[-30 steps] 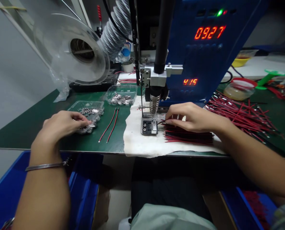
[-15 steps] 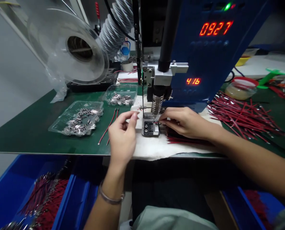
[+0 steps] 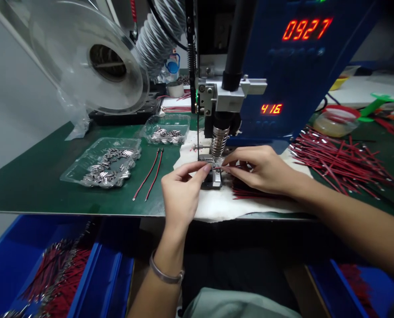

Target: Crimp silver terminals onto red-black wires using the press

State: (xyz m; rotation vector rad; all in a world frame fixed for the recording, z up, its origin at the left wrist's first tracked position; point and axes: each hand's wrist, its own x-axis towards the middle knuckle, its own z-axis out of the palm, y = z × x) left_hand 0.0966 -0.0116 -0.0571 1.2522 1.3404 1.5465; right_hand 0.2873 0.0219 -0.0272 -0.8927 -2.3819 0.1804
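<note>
My left hand (image 3: 181, 187) is pinched at the small metal fixture (image 3: 212, 176) under the soldering head (image 3: 219, 139); what its fingertips hold is too small to make out. From the right, my right hand (image 3: 258, 168) pinches the end of a red-and-black wire (image 3: 220, 168) at the same fixture and rests over a bundle of red-and-black wires (image 3: 250, 190) on the white cloth (image 3: 213, 205). Both fingertips nearly meet at the fixture.
A clear tray of small metal tubes (image 3: 105, 163) and a second tray (image 3: 166, 132) lie to the left, with two loose wires (image 3: 150, 174) between. Red wires (image 3: 339, 159) pile at right. The blue machine (image 3: 292, 70) shows 0927 and 416. Blue bins (image 3: 51, 269) sit below the bench edge.
My left hand left the tray of metal tubes and came right to the fixture. My right hand edged closer to the fixture. The lower display went from 415 to 416.
</note>
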